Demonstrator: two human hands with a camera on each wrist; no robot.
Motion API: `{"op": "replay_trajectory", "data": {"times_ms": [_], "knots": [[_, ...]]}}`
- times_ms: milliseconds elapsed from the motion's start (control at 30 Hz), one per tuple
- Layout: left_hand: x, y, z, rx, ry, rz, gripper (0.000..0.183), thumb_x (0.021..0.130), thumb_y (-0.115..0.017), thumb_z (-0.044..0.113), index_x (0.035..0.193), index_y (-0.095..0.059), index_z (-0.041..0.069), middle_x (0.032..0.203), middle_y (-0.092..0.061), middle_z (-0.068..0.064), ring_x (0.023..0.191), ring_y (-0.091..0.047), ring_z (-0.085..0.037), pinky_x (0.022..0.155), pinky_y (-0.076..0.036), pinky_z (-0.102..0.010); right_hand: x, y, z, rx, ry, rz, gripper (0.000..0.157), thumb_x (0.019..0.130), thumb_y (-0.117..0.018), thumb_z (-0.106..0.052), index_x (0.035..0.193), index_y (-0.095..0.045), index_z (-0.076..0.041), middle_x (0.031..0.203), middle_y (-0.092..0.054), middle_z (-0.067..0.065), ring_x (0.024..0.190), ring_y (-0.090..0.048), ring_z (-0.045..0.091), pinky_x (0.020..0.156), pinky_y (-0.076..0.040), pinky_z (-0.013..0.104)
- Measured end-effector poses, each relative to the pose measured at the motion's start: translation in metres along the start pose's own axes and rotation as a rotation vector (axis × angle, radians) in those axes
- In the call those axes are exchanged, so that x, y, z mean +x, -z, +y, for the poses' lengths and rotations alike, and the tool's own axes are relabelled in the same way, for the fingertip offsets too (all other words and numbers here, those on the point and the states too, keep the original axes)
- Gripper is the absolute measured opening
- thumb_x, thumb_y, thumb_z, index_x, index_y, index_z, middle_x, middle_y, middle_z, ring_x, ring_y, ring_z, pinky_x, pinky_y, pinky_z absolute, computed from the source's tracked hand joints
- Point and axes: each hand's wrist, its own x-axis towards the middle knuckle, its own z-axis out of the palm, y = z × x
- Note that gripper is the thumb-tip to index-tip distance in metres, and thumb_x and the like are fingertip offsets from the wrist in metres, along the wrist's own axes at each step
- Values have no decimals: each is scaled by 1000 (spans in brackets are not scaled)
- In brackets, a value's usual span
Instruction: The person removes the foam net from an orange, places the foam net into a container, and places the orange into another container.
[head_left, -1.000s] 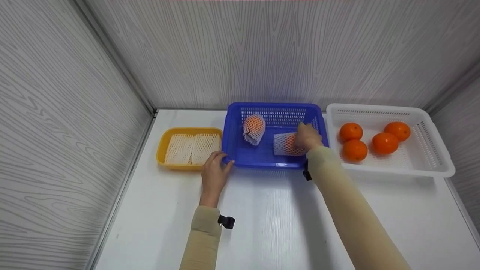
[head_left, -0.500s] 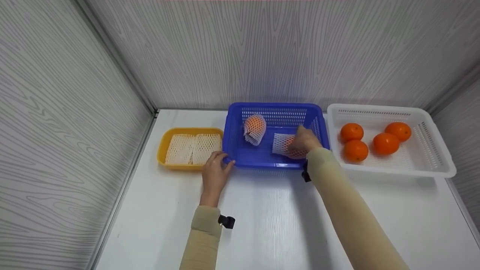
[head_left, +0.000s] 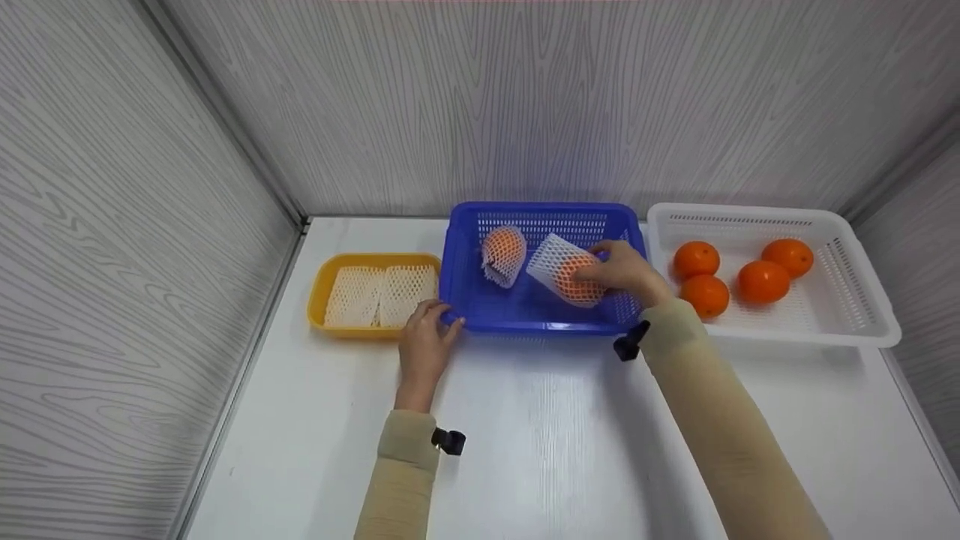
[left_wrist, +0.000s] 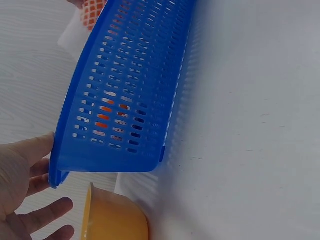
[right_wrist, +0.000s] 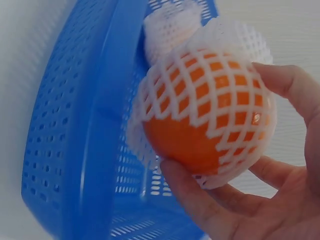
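My right hand [head_left: 630, 271] holds an orange in a white foam net sleeve [head_left: 574, 276] over the blue basket [head_left: 525, 327]. In the right wrist view, thumb and fingers curl round the netted orange [right_wrist: 210, 110], and a patch of bare peel shows at the sleeve's end. A second netted orange [head_left: 503, 251] lies in the basket's left part. My left hand [head_left: 425, 349] pinches the basket's near left corner. In the left wrist view, the thumb of that hand [left_wrist: 25, 175] lies against the blue rim and some fingers reach past it.
A yellow tray [head_left: 316, 300] with flat foam net sleeves [head_left: 409, 295] stands left of the blue basket. On the right, a white basket [head_left: 874, 300] holds several bare oranges [head_left: 763, 282]. Wood-grain panels [head_left: 480, 105] rise behind and at both sides of the white table [head_left: 540, 435].
My right hand has lifted the netted orange off the basket's floor and turned it, the sleeve's loose end now pointing up and left. The left hand stays at the corner.
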Motion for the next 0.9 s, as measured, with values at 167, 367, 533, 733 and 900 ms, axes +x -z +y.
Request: {"op": "replay_trajectory", "data": {"times_ms": [167, 367, 533, 733, 900], "knots": [[-1, 2, -1, 58, -33, 20, 32, 84, -79, 23, 106, -73, 1, 115, -66, -11, 103, -63, -31, 89, -50, -44, -15, -2, -3, 93, 71, -19, 72, 80, -82, -32, 137, -46, -4, 122, -56, 21, 102, -59, 33, 80, -57, 42], [-4, 1, 2, 99, -88, -4, 38, 87, -76, 26, 113, -70, -2, 121, -64, -13, 108, -61, -34, 92, -48, -47, -37, -6, 4, 70, 135, -11, 73, 78, -83, -37, 136, -49, -9, 130, -52, 18, 109, -55, 34, 86, -54, 44], [-12, 5, 3, 135, -82, -92, 48, 91, -72, 31, 125, -64, -1, 134, -57, -14, 118, -55, -36, 98, -44, -50, -54, -14, 14, 50, 244, -25, 71, 77, -84, -39, 133, -52, -9, 128, -55, 16, 109, -53, 34, 91, -51, 46], [-21, 10, 3, 116, -84, -162, 58, 91, -72, 32, 138, -55, 2, 146, -47, -14, 129, -47, -35, 105, -37, -52, -70, -33, 31, 112, 333, -72, 67, 78, -85, -32, 131, -54, -7, 126, -57, 15, 112, -54, 34, 99, -45, 48], [-33, 9, 5, 97, -128, -55, 60, 84, -80, 26, 134, -57, 3, 137, -53, -18, 123, -51, -36, 100, -40, -55, -79, -50, 48, 171, 393, -103, 64, 78, -85, -25, 130, -54, -5, 126, -57, 14, 114, -52, 34, 103, -41, 50]]}}
